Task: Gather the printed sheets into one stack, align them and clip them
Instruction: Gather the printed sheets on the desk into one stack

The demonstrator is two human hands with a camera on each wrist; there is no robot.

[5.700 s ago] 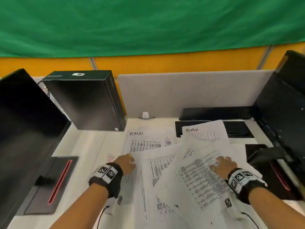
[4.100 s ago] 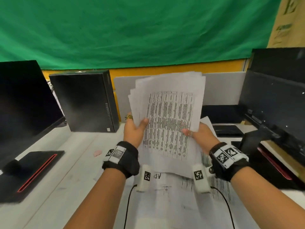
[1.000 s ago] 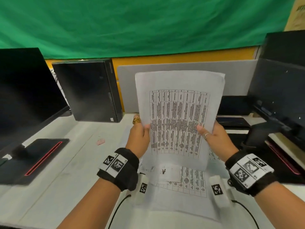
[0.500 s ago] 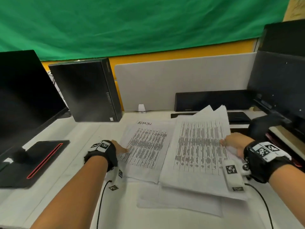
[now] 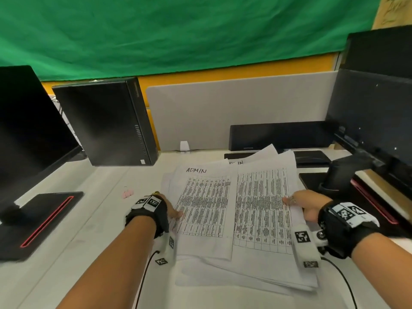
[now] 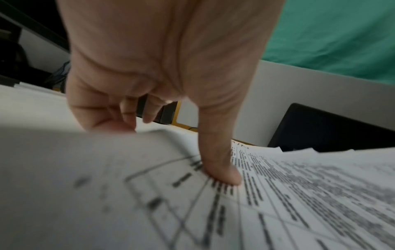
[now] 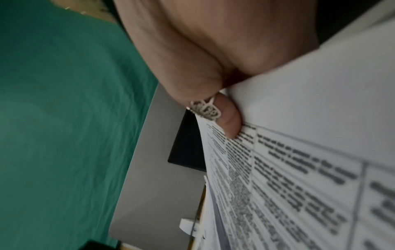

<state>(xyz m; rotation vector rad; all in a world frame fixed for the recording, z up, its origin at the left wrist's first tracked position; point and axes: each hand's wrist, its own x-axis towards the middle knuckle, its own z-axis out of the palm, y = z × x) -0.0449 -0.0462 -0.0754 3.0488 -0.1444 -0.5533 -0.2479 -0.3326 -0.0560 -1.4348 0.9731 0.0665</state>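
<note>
Printed table sheets lie on the white desk [image 5: 93, 219]. A single sheet headed "ADMIN" [image 5: 200, 210] lies at the left, its right edge meeting the gathered stack [image 5: 263, 210]. My left hand [image 5: 172, 211] pinches the ADMIN sheet's left edge; in the left wrist view the thumb [image 6: 222, 169] presses on top and the fingers [image 6: 107, 116] curl behind the lifted edge. My right hand [image 5: 298, 202] grips the stack's right edge, ringed thumb [image 7: 228, 121] on top. More sheets [image 5: 223, 277] lie loosely under both. A small pink clip [image 5: 128, 194] lies left of my left hand.
A black monitor [image 5: 33, 130] with its base [image 5: 44, 219] stands at the left, a small black computer case [image 5: 104, 121] behind. A grey partition [image 5: 240, 108] closes the back. A black keyboard [image 5: 281, 134] and another monitor [image 5: 374, 108] on its stand [image 5: 341, 175] are at the right.
The stack, held upright in both hands a second ago, has come down flat on the desk. My left hand let go of it and took the ADMIN sheet's edge.
</note>
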